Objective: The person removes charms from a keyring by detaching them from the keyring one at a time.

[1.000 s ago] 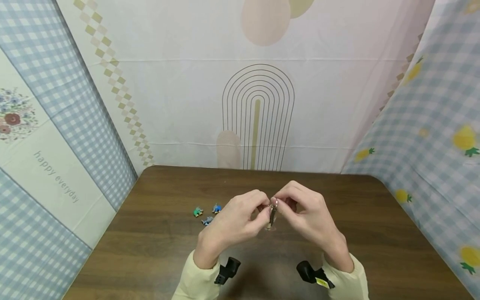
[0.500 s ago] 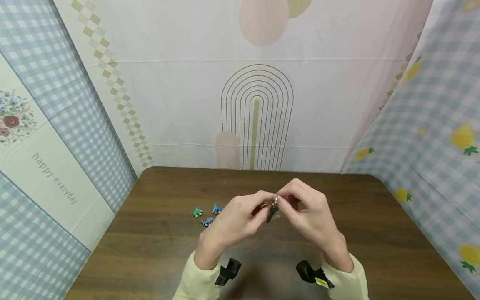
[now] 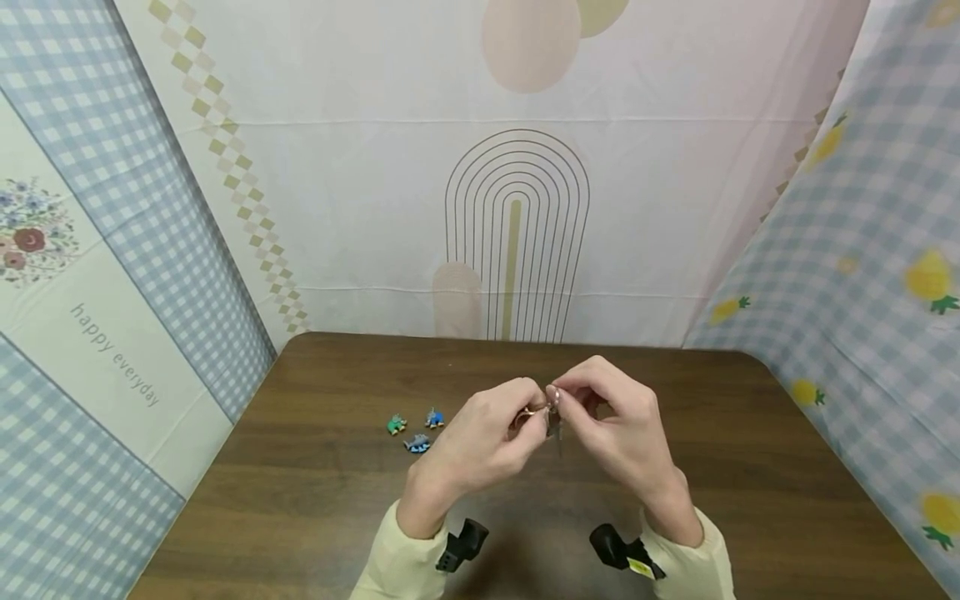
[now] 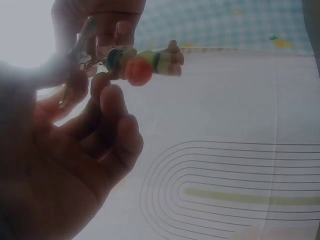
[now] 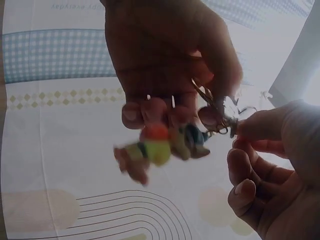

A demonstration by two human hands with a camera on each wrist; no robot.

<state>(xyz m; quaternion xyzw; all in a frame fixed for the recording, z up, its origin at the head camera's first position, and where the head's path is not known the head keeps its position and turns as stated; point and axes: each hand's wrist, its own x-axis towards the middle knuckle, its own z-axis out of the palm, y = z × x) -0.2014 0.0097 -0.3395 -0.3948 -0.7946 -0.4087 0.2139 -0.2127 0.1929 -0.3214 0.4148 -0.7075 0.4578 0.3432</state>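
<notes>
Both hands meet over the table and hold a keychain between them. Its small figurine (image 4: 139,71), with a red ball-shaped part and yellow-green and dark green parts, dangles from a short chain in the wrist views. My left hand (image 3: 491,429) pinches the gold-coloured key ring (image 5: 204,94) between thumb and fingers. The right hand (image 3: 618,421) pinches a shiny metal piece (image 5: 231,111) at the ring's side, partly hidden by its thumb and fingertips. Left of the hands lie three small figurines: a green one (image 3: 397,425), a blue one (image 3: 434,418) and a grey-blue one (image 3: 417,444).
The dark brown wooden table (image 3: 315,500) has rounded far corners. A white patterned cloth (image 3: 360,208) hangs behind it, with blue checked cloths (image 3: 855,350) at the sides. Black wrist cameras (image 3: 462,544) sit at both pale yellow cuffs.
My left hand has shifted slightly right, and the right hand has risen a little. The keychain has turned and moved a little to the right between them. The three table figurines stay put.
</notes>
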